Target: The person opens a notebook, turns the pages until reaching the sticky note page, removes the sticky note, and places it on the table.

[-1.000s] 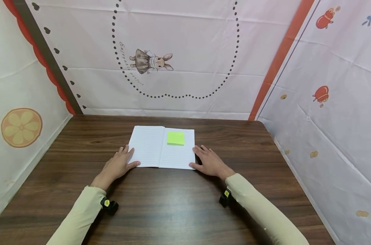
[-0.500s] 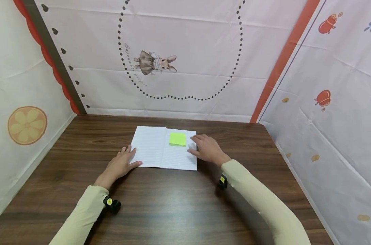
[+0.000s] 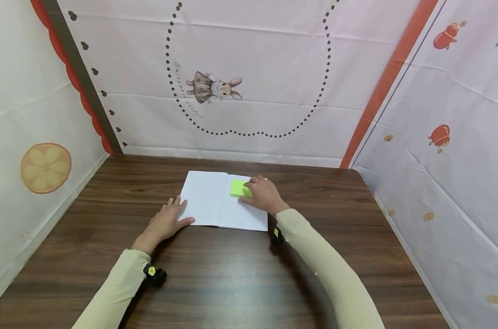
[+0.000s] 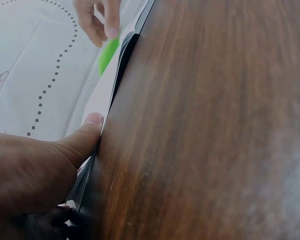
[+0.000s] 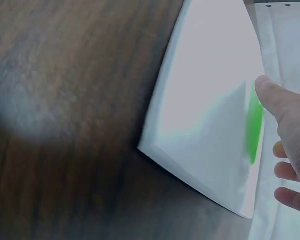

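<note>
A notebook lies open on the table, its lined white pages facing up. On its right page sits a pad of bright green sticky notes, partly covered by my right hand. That hand is over the pad with thumb and fingers apart; in the right wrist view the thumb is by the green pad. Whether it touches the pad I cannot tell. My left hand rests on the notebook's lower left edge, fingers spread. In the left wrist view its thumb presses the page edge.
The dark wooden table extends around the notebook on every side. White printed cloth hangs behind the table and along both sides. A small black camera is strapped to the left wrist, another to the right.
My right hand has lifted off the notebook's right edge and moved left and away over the green sticky notes. My left hand has stayed on the left page. The view has shifted slightly.
</note>
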Demonstrator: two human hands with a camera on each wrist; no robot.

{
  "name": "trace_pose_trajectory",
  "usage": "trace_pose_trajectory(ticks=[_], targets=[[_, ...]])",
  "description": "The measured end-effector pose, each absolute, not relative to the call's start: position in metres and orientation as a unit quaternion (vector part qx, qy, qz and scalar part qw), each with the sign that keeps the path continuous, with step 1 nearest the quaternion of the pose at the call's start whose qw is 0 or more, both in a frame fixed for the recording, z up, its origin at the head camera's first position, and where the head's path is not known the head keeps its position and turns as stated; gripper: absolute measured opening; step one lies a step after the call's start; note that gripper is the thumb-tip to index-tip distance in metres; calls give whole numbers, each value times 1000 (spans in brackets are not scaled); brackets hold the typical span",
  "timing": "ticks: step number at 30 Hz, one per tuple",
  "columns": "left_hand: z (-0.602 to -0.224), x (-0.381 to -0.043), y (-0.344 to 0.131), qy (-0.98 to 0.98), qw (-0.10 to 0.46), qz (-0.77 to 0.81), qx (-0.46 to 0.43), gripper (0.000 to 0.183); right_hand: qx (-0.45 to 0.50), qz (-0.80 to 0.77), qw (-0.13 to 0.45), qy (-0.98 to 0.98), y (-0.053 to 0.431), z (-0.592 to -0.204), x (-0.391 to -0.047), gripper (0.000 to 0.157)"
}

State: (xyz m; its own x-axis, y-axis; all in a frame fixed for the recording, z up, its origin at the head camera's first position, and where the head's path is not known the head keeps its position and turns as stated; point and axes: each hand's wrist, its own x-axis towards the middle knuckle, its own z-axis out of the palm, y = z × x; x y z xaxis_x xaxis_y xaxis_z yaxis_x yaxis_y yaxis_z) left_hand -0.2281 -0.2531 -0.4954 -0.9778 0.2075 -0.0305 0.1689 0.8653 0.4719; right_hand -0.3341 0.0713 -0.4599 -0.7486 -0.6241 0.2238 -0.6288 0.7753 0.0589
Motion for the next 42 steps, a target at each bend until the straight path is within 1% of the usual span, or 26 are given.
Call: trace_pose_trajectory(ticks=[6,12,18,23,33,38,42], targets=[[-496,-227,-252,965,40,242,95,80,325,-19,121,-938,65,-470,-338,50],[-494,-227,-251,965,53,243,86,80,325,-17,134,-936,61,-468,-339,45],[-492,-227,-251,966,58,240,81,80,339,-25,148,-929,57,-465,-338,27],[-492,-228,-251,966,58,240,83,80,340,-30,158,-926,56,-468,-338,18],[-493,-230,-251,965,62,241,82,81,354,-36,229,-906,59,-473,-339,12],[-492,-230,-251,965,65,242,81,81,364,-1,245,-898,63,-472,-341,14],[-492,-230,-251,964,64,244,83,81,380,34,278,-881,68,-471,-342,15]])
